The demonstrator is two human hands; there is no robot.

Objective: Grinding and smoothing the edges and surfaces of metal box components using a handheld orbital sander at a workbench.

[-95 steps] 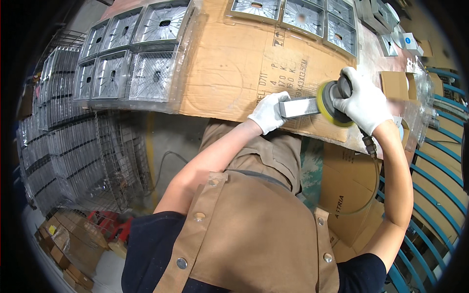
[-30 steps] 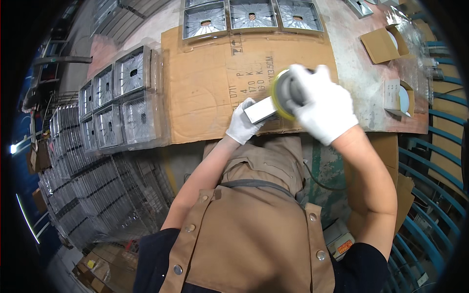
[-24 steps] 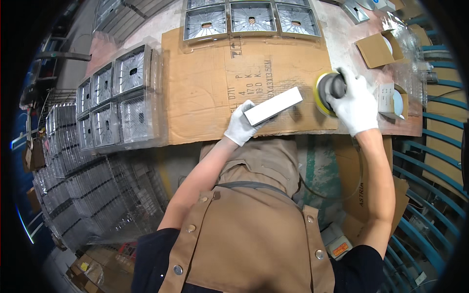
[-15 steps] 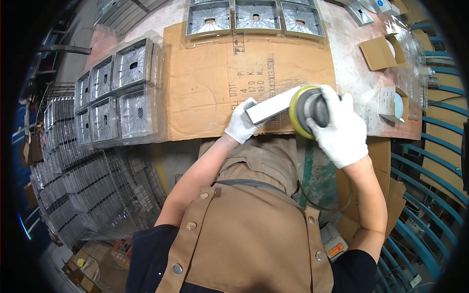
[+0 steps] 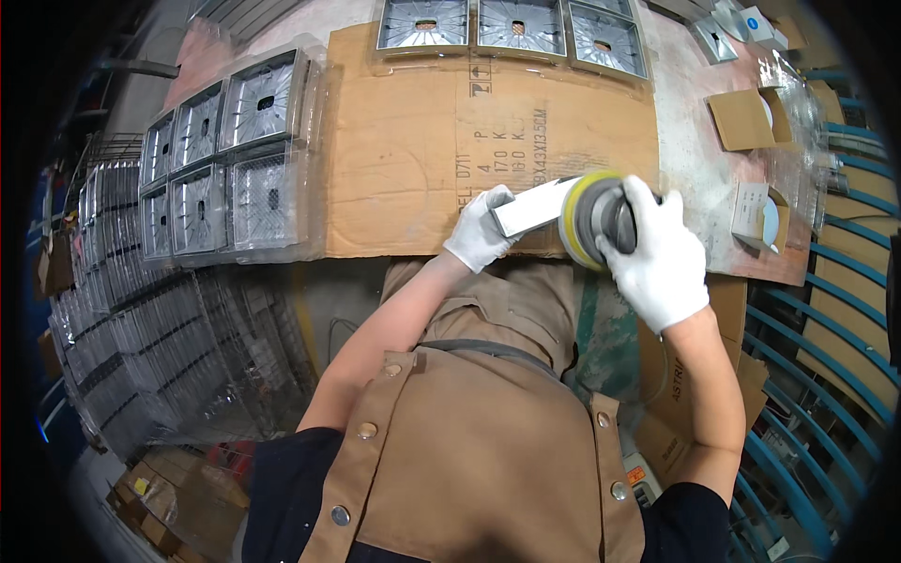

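Observation:
My white-gloved left hand grips the near-left end of a square metal housing, tilted just above the front edge of the bench. The side turned up looks pale and smooth. In my gloved right hand is a round sander with a yellow-rimmed pad and a dark grey body. Its pad stands on edge against the right end of the housing, hiding that end. My right fingers wrap over the sander's top.
Flattened cardboard covers the bench under my hands. Plastic trays of square metal housings lie at the left and far side. Two small open boxes with round discs sit at the right. Stacked clear trays stand lower left; blue bars line the right.
The housing has turned and tipped in my left hand, showing more of its end. The sander has shifted slightly along with it. The view has moved a little.

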